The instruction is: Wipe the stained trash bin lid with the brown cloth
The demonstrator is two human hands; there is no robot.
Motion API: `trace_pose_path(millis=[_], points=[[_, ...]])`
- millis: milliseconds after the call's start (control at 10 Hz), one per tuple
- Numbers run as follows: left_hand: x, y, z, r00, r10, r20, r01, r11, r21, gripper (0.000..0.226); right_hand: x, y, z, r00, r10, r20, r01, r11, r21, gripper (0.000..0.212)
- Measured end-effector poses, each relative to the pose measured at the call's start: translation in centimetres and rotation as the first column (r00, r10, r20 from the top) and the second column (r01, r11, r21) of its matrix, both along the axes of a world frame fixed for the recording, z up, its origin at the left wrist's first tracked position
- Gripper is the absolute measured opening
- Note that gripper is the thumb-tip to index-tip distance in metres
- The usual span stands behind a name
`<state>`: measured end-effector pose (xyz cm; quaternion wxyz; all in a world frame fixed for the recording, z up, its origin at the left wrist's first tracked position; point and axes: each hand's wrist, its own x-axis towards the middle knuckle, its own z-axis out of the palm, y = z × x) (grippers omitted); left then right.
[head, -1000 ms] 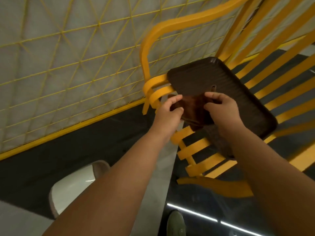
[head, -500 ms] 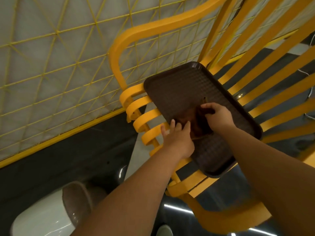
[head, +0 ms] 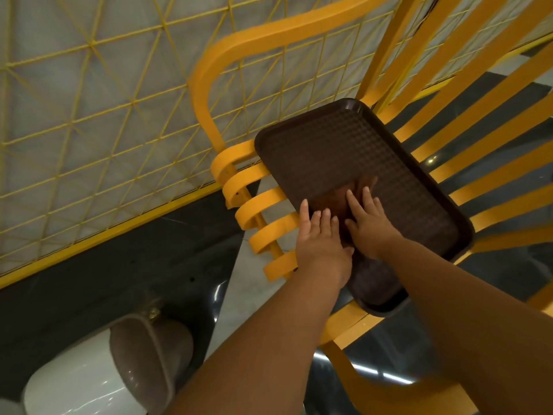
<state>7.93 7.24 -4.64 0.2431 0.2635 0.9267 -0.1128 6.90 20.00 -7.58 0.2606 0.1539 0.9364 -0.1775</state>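
Yellow mesh wall behind; both hands, left hand and right hand, now lie flat, fingers extended, pressing the brown cloth beneath them onto the dark tray-like lid; pinching has become pressing, so wiping can begin.

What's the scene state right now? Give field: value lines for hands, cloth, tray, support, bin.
left hand: flat, fingers extended, on the brown cloth's near-left part
right hand: flat, fingers spread, pressing the cloth
brown cloth: lying on the tray, mostly covered by both hands
tray: dark brown, textured, resting tilted on the chair
chair: yellow slatted seat, curved armrest
trash bin: white body, brown swing lid, lower left, untouched
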Motion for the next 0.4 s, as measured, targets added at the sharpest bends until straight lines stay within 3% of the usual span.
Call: trace_pose_path(millis=[200, 300, 400], points=[[-0.6, -1.9, 1.5, 0.994, 0.051, 0.092, -0.065, 0.987, 0.148, 0.063, -0.4, -0.7, 1.1, 1.000, 0.000, 0.028, -0.001, 0.999, 0.040, 0.061], [0.3, -5.4, 1.4, 0.995, 0.086, 0.049, -0.095, 0.970, 0.225, 0.063, -0.3, -1.5, 2.4, 0.998, -0.011, -0.065, 0.019, 0.991, 0.132, 0.056], [0.6, -10.6, 1.3, 0.976, 0.212, 0.046, -0.216, 0.948, 0.234, 0.066, -0.5, -4.9, 3.9, 0.974, -0.074, -0.214, 0.088, 0.995, 0.054, 0.052]])
